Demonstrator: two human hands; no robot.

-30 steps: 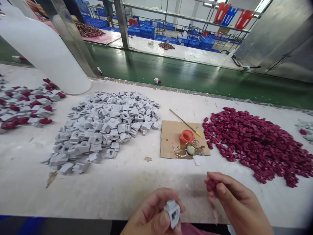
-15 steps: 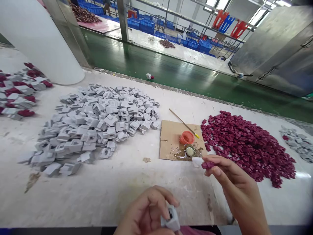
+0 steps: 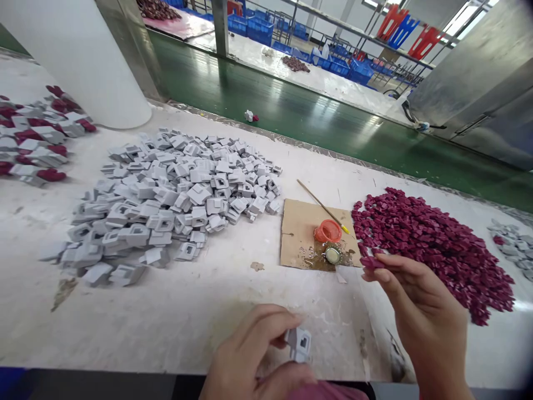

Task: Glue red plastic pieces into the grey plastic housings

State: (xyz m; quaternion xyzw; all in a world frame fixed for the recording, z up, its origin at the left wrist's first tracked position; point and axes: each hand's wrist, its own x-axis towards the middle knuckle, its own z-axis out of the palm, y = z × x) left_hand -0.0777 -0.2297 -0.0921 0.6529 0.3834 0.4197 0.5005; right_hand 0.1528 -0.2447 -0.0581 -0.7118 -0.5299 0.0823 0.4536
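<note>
Maroon piece (image 3: 371, 262) pinched by right fingers (image 3: 403, 264).

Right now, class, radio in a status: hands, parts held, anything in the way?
Left hand holding grey part. Right hand pinching maroon piece; parts apart. Possible obstruction: cardboard bearing red container, near right hand.

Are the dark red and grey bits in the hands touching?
Apart. The head view shows tabletop between the dark red piece in the right hand and the grey piece in the left hand.
</note>
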